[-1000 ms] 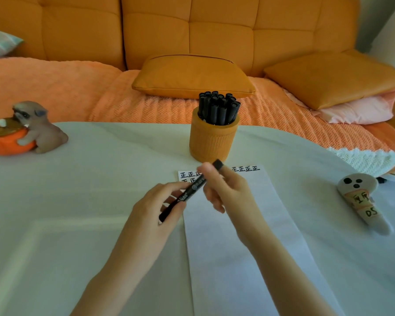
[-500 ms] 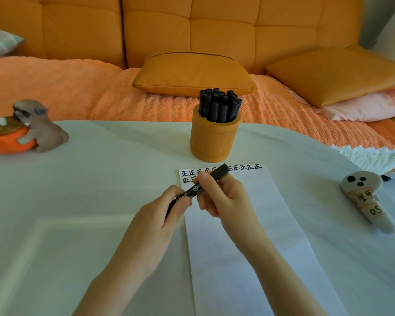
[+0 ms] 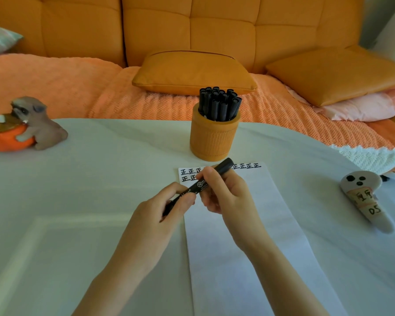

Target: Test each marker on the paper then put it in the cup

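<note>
A black marker (image 3: 200, 185) lies slanted between both hands, just above the top of the white paper strip (image 3: 249, 236). My left hand (image 3: 164, 206) pinches its lower end, and my right hand (image 3: 224, 190) grips its upper half, whose black end sticks out past the fingers. Black test marks run in two rows along the paper's top edge, partly hidden by the hands. Behind the paper stands the orange ribbed cup (image 3: 213, 137) with several black markers (image 3: 219, 103) upright in it.
A dog figurine with an orange bowl (image 3: 25, 126) sits at the table's left edge. A white ghost-like object with writing (image 3: 365, 197) lies at the right. An orange sofa with cushions runs behind the white table (image 3: 89, 179).
The marker has tilted lower and my right hand has slid along it toward the left hand. Both hands have stayed over the top of the paper.
</note>
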Demonstrator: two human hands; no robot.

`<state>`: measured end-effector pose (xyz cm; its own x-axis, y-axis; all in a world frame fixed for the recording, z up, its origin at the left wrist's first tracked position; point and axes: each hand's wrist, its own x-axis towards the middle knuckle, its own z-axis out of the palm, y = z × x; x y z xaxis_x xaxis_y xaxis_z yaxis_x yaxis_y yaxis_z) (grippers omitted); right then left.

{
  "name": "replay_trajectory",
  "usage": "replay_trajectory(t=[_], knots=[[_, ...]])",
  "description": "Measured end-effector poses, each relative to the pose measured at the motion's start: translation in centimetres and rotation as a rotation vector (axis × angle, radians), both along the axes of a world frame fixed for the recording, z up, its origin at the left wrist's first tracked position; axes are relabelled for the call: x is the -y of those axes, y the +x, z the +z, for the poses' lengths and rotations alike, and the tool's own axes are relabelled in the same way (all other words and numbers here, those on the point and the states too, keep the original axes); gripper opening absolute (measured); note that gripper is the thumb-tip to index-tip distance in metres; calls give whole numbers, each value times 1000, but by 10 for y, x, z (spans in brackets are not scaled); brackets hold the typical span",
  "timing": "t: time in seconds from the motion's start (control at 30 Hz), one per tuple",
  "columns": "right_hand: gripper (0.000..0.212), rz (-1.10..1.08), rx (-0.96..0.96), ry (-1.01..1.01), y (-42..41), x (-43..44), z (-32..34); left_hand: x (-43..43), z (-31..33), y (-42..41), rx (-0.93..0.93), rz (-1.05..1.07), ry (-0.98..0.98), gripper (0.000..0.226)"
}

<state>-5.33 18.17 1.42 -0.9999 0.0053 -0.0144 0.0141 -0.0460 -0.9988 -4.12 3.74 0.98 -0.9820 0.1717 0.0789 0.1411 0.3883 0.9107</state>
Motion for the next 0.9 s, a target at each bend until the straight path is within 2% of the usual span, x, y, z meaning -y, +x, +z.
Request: replay_trajectory(t=[0.13, 0.33, 0.43, 0.5, 0.77, 0.9], knots=[[25, 32, 39, -40, -1, -1, 2, 1, -5, -2, -6, 3, -65, 21], [13, 48, 93, -37, -9, -5, -5, 0, -7, -3, 10, -27, -70, 30], [7, 32, 86, -38, -11, -6, -7, -1, -8, -4, 32, -20, -35, 17], [17, 16, 70, -22, -12, -8, -7, 1, -10, -5, 72, 8, -16, 11], [24, -146, 43, -92, -28, -33, -3, 4, -22, -9, 61, -20, -64, 23], [24, -305, 15, -27, -39, -49, -10, 4, -23, -10, 59, 7, -67, 20]])
